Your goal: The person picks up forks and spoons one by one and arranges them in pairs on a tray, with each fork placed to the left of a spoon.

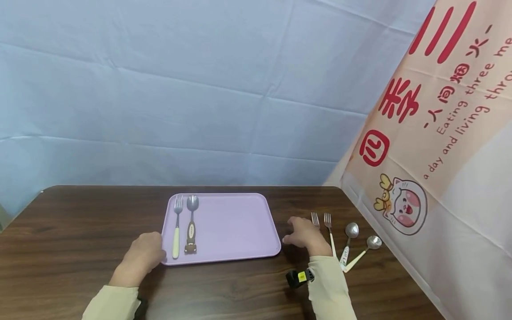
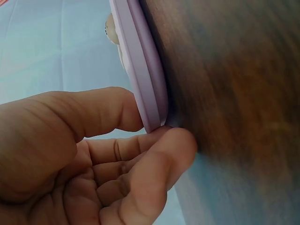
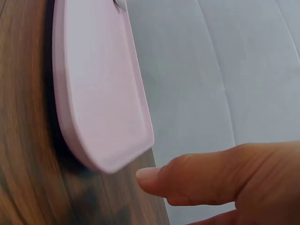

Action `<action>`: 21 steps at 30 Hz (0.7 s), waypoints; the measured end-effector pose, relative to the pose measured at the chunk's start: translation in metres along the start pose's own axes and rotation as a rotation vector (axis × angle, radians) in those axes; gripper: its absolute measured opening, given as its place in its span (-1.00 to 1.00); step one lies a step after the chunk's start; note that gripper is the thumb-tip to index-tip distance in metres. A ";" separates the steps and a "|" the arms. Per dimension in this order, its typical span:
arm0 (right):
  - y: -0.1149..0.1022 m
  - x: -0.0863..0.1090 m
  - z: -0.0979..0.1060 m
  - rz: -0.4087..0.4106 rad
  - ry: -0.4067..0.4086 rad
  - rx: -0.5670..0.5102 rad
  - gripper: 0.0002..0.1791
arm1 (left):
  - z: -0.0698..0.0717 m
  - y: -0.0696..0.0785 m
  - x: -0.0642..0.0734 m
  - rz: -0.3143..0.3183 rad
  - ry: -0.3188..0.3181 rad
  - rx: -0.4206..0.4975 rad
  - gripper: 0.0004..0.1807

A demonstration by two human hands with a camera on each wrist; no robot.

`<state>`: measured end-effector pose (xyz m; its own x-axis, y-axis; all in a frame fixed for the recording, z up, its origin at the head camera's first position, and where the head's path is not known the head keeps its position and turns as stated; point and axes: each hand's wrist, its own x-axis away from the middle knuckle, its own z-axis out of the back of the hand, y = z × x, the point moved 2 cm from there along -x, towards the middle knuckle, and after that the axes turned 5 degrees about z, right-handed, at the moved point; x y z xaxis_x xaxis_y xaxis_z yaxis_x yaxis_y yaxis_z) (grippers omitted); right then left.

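A light purple tray [image 1: 236, 226] lies on the table. On its left side are a fork with a pale yellow handle [image 1: 176, 242] and a spoon with a brown bear-shaped handle [image 1: 191, 233]. My left hand [image 1: 140, 255] pinches the tray's left edge; in the left wrist view the thumb [image 2: 110, 110] meets the rim and curled fingertips lie at its underside. Just off the tray's right edge is my right hand [image 1: 306, 235], holding nothing. Its thumb [image 3: 187, 180] points towards the tray corner [image 3: 110, 164] with a gap between them.
Right of my right hand lie a fork [image 1: 329, 226], another fork [image 1: 315, 218] partly hidden by the hand, a spoon with a patterned white handle [image 1: 347, 249] and a cream-handled spoon [image 1: 366, 251]. Cloth [image 1: 180, 89] hangs behind the dark wooden table [image 1: 80, 222].
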<state>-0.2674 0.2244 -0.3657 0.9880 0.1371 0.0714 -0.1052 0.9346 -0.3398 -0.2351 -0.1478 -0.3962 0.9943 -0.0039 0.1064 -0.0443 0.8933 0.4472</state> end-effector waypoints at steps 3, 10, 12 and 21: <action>0.008 0.003 0.003 -0.008 0.000 -0.001 -0.42 | -0.001 0.001 0.000 -0.010 -0.004 0.002 -0.95; 0.021 0.009 0.010 -0.020 -0.013 -0.006 -0.43 | 0.000 0.001 0.001 -0.034 -0.009 0.006 -0.94; 0.027 0.009 0.010 -0.018 -0.009 0.017 -0.45 | 0.000 0.001 0.001 -0.041 -0.006 0.004 -0.93; 0.048 0.015 0.014 -0.056 -0.020 0.036 -0.57 | 0.000 -0.001 0.000 -0.033 -0.013 0.025 -0.92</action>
<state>-0.2593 0.2756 -0.3679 0.9900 0.0907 0.1084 -0.0543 0.9522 -0.3006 -0.2348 -0.1487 -0.3967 0.9940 -0.0394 0.1022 -0.0138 0.8809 0.4730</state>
